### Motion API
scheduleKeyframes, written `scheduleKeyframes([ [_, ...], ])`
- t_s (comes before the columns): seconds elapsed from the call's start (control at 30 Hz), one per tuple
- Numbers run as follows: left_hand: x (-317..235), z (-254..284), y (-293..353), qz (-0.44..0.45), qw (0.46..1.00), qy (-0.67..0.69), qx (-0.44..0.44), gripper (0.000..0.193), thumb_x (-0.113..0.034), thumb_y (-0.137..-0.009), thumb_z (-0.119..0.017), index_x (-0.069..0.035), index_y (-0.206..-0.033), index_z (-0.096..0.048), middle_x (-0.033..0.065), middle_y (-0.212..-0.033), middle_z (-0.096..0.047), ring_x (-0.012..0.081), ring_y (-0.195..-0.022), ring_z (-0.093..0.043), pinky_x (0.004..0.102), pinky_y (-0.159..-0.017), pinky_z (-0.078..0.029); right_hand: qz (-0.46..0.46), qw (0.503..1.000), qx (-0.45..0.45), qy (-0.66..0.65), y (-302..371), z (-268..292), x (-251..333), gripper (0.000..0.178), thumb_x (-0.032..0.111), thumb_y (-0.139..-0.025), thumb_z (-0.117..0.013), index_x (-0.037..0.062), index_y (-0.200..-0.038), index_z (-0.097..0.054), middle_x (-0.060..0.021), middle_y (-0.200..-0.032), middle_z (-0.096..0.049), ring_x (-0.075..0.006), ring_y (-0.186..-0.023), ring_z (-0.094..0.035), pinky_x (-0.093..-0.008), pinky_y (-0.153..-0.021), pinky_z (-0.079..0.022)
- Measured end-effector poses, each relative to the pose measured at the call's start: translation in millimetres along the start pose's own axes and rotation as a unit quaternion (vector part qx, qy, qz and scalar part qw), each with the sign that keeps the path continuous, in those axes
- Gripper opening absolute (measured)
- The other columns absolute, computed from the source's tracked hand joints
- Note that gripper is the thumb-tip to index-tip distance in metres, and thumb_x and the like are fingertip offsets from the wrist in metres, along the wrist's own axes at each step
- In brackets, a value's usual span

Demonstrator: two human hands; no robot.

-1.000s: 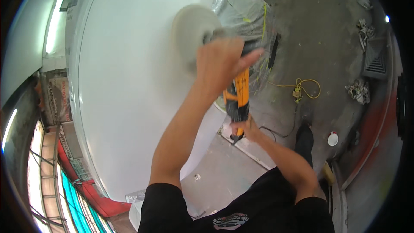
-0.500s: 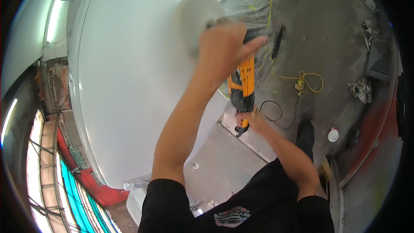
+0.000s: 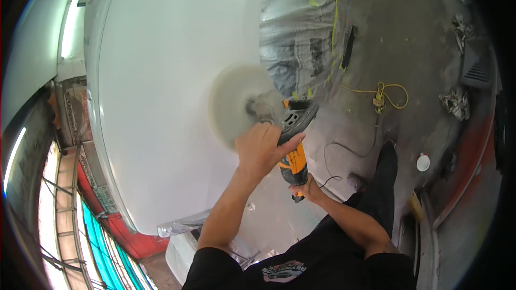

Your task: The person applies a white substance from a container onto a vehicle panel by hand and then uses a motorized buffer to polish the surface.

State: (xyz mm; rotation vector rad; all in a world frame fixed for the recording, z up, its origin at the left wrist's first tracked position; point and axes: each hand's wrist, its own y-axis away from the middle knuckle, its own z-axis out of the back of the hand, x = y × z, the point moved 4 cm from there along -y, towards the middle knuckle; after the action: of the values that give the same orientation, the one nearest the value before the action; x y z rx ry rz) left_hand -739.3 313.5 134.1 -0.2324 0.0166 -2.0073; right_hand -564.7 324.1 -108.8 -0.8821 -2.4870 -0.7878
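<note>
An orange and black power polisher (image 3: 294,161) is held between my two hands. My left hand (image 3: 259,147) is closed round the black front handle near the polisher's head. Lower down, my right hand (image 3: 307,188) grips the rear handle. The polisher's round whitish pad (image 3: 226,99) looks smeared, as if spinning, and lies against the glossy white car panel (image 3: 156,86). Clear plastic sheeting (image 3: 295,27) with yellow-green tape strips covers the part beyond the panel's right edge.
A dark power cord (image 3: 371,147) runs over the floor to a yellow extension cord (image 3: 396,96). To the right are a white cup (image 3: 423,162) and crumpled paper (image 3: 457,103). A red and grey wall curves along the right; a window (image 3: 88,236) with turquoise strips is at lower left.
Both hands have drawn the polisher back toward me, and its pad has travelled down across the white panel. More of the plastic sheeting now shows.
</note>
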Motion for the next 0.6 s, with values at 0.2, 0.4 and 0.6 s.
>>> scheduleKeyframes([
  [0.2, 1, 2, -138, -0.09, 0.99, 0.03, -0.107, 0.049, -0.049, -0.078, -0.08, -0.01, -0.065, -0.055, 0.0079, -0.063, -0.056, 0.0278, -0.058, -0.058, 0.0407, -0.049, -0.042, 0.106, 0.993, 0.017, 0.041, -55, 26, 116, 0.031, 0.021, -0.084, -0.067, 0.0034, -0.061, -0.056, -0.0052, -0.059, -0.059, -0.0145, -0.057, -0.058, -0.0302, -0.058, -0.045],
  [0.4, 0, 12, -276, -0.119, 0.984, 0.001, -0.13, 0.058, -0.059, -0.079, -0.074, -0.006, -0.06, -0.059, 0.0108, -0.055, -0.059, 0.0307, -0.051, -0.06, 0.043, -0.046, -0.044, 0.148, 0.988, 0.019, -0.045, -120, 76, 191, 0.021, 0.017, -0.083, -0.07, 0.0023, -0.072, -0.062, -0.0048, -0.063, -0.058, -0.0157, -0.056, -0.057, -0.0324, -0.055, -0.047],
  [0.6, -5, 46, -284, -0.081, 0.995, 0.031, -0.052, 0.063, -0.062, -0.091, -0.06, -0.003, -0.071, -0.068, 0.0177, -0.065, -0.066, 0.0355, -0.064, -0.068, 0.0462, -0.06, -0.052, 0.102, 0.991, 0.02, -0.084, -108, 61, 231, 0.021, 0.018, -0.084, -0.071, 0.0014, -0.075, -0.062, -0.0049, -0.062, -0.054, -0.0158, -0.054, -0.053, -0.0331, -0.054, -0.048],
])
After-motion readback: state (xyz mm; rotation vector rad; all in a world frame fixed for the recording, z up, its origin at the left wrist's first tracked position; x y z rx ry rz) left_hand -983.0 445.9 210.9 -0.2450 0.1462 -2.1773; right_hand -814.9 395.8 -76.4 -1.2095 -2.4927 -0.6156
